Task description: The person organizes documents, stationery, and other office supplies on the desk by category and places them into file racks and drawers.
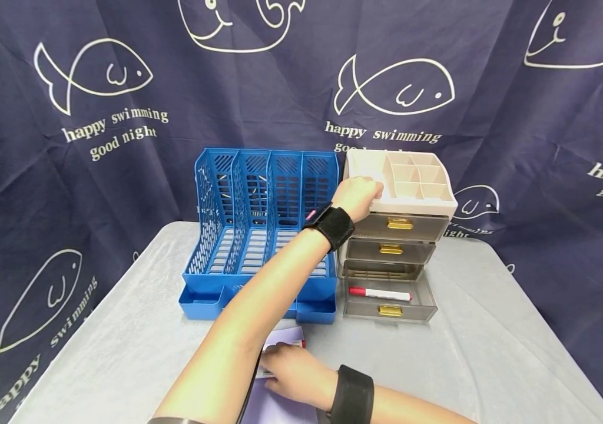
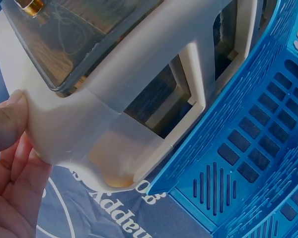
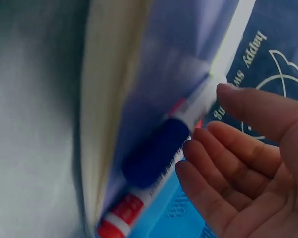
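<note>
Right hand loose-fingered at the markers on the notebook; left hand gripping the drawer organizer.

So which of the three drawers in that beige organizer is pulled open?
The bottom drawer, the one holding the red marker. The top drawer and middle drawer are pushed in.

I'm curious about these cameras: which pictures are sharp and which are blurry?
Head view: evenly lit and sharp, the red marker in the open drawer crisp. Left wrist view: fairly sharp, the organizer bent by a wide lens. Right wrist view: soft, the blue-capped marker and notebook smeared, too close.
</note>
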`<state>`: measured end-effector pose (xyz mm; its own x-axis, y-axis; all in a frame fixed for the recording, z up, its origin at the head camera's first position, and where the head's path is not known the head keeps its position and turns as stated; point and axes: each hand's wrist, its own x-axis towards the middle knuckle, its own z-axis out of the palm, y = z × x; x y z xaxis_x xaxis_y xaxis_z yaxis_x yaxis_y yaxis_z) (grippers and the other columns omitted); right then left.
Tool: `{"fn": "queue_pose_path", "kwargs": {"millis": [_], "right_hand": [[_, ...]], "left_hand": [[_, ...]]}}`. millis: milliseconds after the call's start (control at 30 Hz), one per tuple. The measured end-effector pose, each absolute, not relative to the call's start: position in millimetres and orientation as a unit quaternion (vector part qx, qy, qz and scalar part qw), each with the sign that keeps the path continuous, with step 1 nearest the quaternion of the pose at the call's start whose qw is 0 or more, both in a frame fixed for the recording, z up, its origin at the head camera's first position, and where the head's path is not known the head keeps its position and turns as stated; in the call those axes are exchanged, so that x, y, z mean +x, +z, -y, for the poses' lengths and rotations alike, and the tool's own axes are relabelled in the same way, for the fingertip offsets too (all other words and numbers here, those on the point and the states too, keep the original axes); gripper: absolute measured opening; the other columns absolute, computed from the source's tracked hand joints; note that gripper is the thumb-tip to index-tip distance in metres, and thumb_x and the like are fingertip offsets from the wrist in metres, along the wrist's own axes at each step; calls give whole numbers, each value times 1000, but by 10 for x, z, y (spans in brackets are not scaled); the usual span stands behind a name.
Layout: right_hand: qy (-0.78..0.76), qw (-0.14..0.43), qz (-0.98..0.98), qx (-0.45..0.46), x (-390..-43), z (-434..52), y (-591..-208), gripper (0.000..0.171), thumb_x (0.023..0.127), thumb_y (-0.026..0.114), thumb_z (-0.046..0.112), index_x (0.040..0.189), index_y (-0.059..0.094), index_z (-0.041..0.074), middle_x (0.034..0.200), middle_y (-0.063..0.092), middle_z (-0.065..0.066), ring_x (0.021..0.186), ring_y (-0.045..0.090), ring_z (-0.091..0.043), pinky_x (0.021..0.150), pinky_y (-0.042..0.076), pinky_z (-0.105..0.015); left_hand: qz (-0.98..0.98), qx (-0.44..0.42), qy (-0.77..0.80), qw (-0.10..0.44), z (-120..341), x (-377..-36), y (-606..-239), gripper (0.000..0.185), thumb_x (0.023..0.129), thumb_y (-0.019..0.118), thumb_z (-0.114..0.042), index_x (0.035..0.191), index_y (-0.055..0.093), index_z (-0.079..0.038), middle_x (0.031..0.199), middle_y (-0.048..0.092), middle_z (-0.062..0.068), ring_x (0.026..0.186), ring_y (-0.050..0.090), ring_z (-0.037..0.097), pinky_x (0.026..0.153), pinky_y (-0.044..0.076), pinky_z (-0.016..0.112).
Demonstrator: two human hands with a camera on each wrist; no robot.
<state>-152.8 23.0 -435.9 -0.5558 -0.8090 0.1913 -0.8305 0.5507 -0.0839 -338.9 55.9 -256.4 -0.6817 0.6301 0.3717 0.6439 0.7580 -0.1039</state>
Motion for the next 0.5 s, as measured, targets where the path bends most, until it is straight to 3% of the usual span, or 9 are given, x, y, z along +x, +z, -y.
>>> {"fn": "queue_pose_path", "kwargs": {"millis": [267,500], "right_hand": [[50,76,890,447,-1507,-175,-4434,19,71,76,17,86,63,19,82,61,9,74,58,-5,58,41,-18],[27,100,890,443,-1511,-154,-4488,15,72,73,14,82,63,18,78,61,8,71,59,-5,57,43,-18]], "left_hand": [[916,-346,-18,199,-564,-3404,-2568,23,81,63,-2,99,68,-16,98,68,0,90,63,16,78,50,32],[914,-352,-20,200,-561,-3413,-2567,25,79,64,-1,99,68,-16,98,68,0,90,64,17,77,51,32]]}}
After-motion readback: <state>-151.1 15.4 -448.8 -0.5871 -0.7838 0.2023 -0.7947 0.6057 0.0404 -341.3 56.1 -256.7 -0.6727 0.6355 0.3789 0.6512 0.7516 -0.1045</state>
